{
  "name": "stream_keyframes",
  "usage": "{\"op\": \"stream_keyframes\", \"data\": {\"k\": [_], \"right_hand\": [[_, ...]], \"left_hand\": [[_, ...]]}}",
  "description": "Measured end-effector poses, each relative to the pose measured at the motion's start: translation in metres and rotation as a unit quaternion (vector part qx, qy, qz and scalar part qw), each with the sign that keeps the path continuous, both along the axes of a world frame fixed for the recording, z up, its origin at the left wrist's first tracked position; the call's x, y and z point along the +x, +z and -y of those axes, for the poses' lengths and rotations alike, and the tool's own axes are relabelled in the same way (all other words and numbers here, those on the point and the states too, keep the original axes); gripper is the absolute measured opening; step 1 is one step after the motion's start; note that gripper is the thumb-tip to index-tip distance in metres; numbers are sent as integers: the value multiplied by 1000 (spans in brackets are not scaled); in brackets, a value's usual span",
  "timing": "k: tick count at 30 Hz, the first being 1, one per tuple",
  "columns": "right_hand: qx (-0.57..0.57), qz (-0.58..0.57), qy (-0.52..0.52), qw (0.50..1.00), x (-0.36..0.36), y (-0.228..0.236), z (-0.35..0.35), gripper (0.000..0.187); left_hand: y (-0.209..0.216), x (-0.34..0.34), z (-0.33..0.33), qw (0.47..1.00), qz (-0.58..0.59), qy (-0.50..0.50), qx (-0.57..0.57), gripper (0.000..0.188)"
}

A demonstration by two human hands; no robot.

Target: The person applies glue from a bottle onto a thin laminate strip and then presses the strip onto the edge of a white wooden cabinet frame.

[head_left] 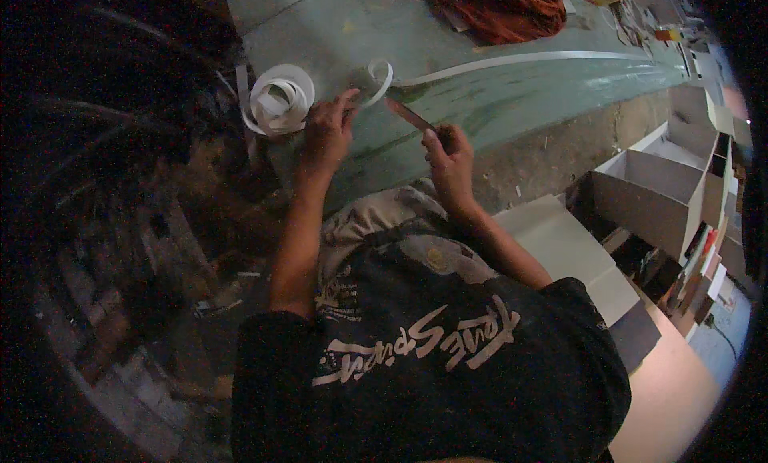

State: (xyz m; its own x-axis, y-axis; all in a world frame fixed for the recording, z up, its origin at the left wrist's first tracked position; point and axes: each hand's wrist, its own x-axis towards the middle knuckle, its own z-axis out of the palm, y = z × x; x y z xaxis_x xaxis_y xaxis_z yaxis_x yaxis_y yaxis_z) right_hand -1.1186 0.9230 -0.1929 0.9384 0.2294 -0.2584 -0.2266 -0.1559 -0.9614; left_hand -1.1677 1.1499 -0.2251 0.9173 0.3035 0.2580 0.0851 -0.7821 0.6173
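Note:
A thin white strip (524, 57) runs along the greenish tabletop (448, 43) from the far right and curls into a loop (390, 77) in front of me. The lower end of this loop reaches the fingertips of my left hand (326, 139), whose thumb and fingers are pinched together there. Just left of that hand sits a loose roll of white strip (282, 99), its coils partly slack. My right hand (453, 165) grips a knife (410, 114) with a narrow brownish blade. The knife's tip points up and left, close beside the curled strip.
A rust-coloured cloth (512, 11) lies at the table's far side, with small clutter (632, 19) to its right. Open grey-white boxes (648, 179) and flat cardboard sheets (560, 251) stand right of me. The table's near edge (552, 143) runs between. The left side is dark.

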Motion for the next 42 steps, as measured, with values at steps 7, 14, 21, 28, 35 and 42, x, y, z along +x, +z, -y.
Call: {"op": "stream_keyframes", "data": {"k": [7, 14, 21, 28, 35, 42], "right_hand": [[113, -432, 89, 891, 1, 9, -4, 17], [208, -578, 159, 773, 10, -16, -33, 13], [93, -550, 184, 809, 17, -24, -48, 25], [-469, 8, 357, 808, 9, 17, -56, 48], [-378, 252, 312, 834, 11, -16, -61, 36], [-449, 248, 403, 757, 11, 9, -84, 16]], "left_hand": [[-16, -30, 13, 995, 7, 21, -93, 42], [-37, -23, 11, 967, 70, 104, -221, 54], [-30, -20, 6, 985, 52, 81, -141, 58], [-16, -17, 6, 987, 44, 79, -133, 52], [-8, -22, -5, 997, 31, 46, -46, 55], [-18, -12, -32, 999, 22, -34, 27, 56]]}}
